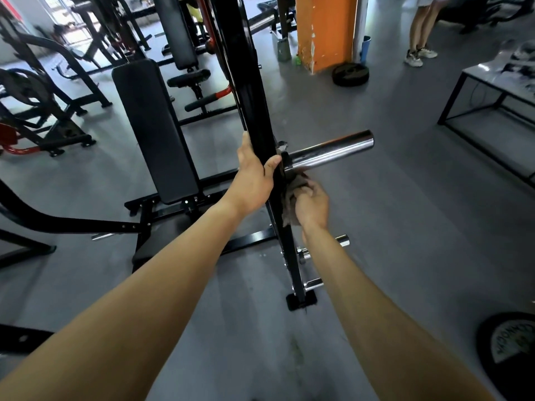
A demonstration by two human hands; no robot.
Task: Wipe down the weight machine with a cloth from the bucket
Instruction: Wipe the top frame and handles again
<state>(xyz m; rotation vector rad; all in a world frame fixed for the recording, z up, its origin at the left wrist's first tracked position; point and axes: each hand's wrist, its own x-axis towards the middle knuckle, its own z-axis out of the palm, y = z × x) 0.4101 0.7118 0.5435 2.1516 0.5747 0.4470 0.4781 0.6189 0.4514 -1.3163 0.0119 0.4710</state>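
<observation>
While my left hand (254,175) curls fingers and thumb round the matte black upright (256,111) of the weight machine (250,241), my right hand (311,202) grips a crumpled grey-brown cloth (291,195). The cloth is bunched against that same upright, just below a smooth, round chrome peg (330,150) that juts out to the right. Two shorter chrome pegs (343,241) stick out lower down the post, which ends in a flat black foot on the grey floor (390,227). Left of the post stands a long, black padded bench (153,131). Farther back, an orange pillar (324,30) with chipped paint has a round black weight plate (350,74) lying at its base and a grey container (284,49) beside it, contents not discernible. At right, a black-framed table (474,72) carries blurred dark items I cannot identify.
</observation>
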